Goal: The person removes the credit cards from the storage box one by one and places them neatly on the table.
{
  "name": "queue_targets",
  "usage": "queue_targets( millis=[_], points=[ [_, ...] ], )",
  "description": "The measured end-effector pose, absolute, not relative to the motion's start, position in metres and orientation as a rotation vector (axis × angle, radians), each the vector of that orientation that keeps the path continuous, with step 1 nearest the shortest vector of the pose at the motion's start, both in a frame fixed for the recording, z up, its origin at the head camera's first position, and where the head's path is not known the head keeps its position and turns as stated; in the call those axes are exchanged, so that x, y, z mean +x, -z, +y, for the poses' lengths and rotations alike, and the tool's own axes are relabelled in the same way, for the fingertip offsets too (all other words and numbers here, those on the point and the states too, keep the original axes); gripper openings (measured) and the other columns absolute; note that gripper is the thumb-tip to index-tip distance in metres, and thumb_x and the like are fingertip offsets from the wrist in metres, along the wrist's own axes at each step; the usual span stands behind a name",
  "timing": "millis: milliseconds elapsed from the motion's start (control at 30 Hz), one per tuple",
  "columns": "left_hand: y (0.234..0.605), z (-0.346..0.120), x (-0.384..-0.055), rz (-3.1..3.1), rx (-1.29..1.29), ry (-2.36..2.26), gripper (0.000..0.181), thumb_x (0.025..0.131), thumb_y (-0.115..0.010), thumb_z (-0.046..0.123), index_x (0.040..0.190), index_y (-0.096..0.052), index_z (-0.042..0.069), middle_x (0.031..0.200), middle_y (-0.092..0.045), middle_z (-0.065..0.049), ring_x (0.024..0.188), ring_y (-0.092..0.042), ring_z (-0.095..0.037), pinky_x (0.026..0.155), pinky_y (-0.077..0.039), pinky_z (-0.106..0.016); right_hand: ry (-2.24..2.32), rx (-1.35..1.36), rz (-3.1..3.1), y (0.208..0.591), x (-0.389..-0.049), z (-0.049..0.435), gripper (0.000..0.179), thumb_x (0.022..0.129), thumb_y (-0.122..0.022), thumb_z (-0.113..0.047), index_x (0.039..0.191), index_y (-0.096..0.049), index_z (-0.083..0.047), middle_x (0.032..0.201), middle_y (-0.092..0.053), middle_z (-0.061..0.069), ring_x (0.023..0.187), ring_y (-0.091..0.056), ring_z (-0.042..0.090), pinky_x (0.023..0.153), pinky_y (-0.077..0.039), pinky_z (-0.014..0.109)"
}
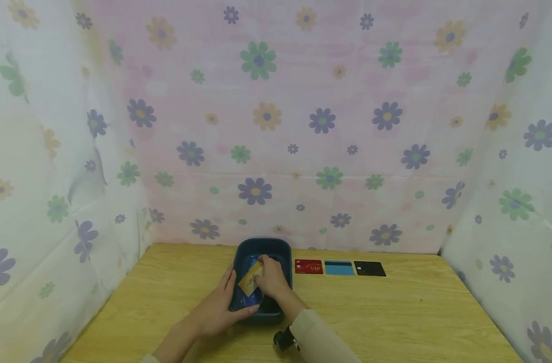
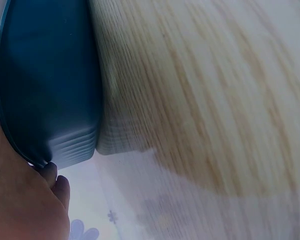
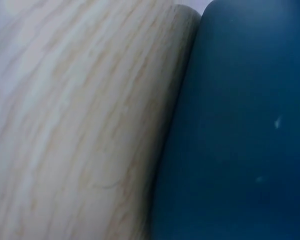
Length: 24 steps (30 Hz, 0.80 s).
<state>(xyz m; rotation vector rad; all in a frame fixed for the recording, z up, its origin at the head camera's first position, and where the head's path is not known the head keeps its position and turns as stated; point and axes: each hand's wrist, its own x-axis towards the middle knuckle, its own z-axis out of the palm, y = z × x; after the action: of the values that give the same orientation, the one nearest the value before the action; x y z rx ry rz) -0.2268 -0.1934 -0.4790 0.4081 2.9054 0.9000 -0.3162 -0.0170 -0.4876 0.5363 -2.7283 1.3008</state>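
A dark blue plastic bin point(image 1: 287, 247) stands on the wooden table, its side walls filling much of both wrist views. My left hand point(image 1: 214, 307) holds the bin at its left side, with the thumb over the near rim. Inside the bin, my right hand point(image 1: 272, 277) pinches a gold card point(image 1: 248, 284), which is tilted. Beneath it shows a blue card point(image 1: 250, 301); how many lie there is hidden by the hands. In the left wrist view, fingertips of the left hand point(image 2: 25, 205) curl at the bin's rim. The right hand is out of its wrist view.
Right of the bin, a red VIP card point(image 1: 309, 266), a light blue card point(image 1: 339, 269) with a dark stripe and a black card point(image 1: 370, 268) lie in a row on the table point(image 1: 393, 312). Flowered cloth point(image 1: 289, 101) encloses the table's back and sides.
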Motion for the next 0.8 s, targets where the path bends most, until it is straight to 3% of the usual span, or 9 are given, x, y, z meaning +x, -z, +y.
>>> queue_targets(
  millis=[133,333,633,800],
  points=[
    [0.479,-0.194,-0.227,2.906,0.410,-0.889,0.119,0.089,-0.058,0.076,0.162,-0.008,-0.003,0.171,0.007,-0.017,0.145,-0.035,-0.048,0.110,-0.040,-0.061,-1.378,0.530,-2.706,0.486,-0.316,-0.016,0.049,0.083,-0.073,0.003,0.131,-0.061,0.007,0.106,-0.068,0.019,0.076,-0.060,0.019,0.061,-0.053,0.033],
    [0.480,-0.193,-0.228,2.907,0.407,-0.883,0.119,0.089,-0.058,0.076,0.162,-0.008,-0.002,0.171,0.006,-0.017,0.145,-0.036,-0.047,0.109,-0.041,-0.061,-1.516,0.521,-2.666,0.485,-0.315,-0.015,0.045,0.084,-0.066,0.008,0.130,-0.062,0.008,0.099,-0.070,0.017,0.068,-0.063,0.017,0.054,-0.054,0.029],
    [0.482,-0.193,-0.229,2.913,0.398,-0.873,0.119,0.088,-0.058,0.077,0.162,-0.008,-0.002,0.171,0.007,-0.017,0.148,-0.031,-0.046,0.111,-0.039,-0.060,-1.507,0.514,-2.551,0.478,-0.314,-0.011,0.040,0.082,-0.066,0.007,0.121,-0.067,0.006,0.095,-0.070,0.010,0.080,-0.062,0.018,0.069,-0.053,0.031],
    [0.480,-0.192,-0.227,2.914,0.393,-0.896,0.119,0.089,-0.060,0.075,0.162,-0.008,-0.004,0.171,0.006,-0.019,0.146,-0.033,-0.048,0.111,-0.039,-0.061,-1.585,0.541,-2.509,0.467,-0.310,-0.005,0.037,0.084,-0.066,0.009,0.121,-0.066,0.006,0.093,-0.068,0.010,0.075,-0.061,0.016,0.061,-0.053,0.028]
  ],
)
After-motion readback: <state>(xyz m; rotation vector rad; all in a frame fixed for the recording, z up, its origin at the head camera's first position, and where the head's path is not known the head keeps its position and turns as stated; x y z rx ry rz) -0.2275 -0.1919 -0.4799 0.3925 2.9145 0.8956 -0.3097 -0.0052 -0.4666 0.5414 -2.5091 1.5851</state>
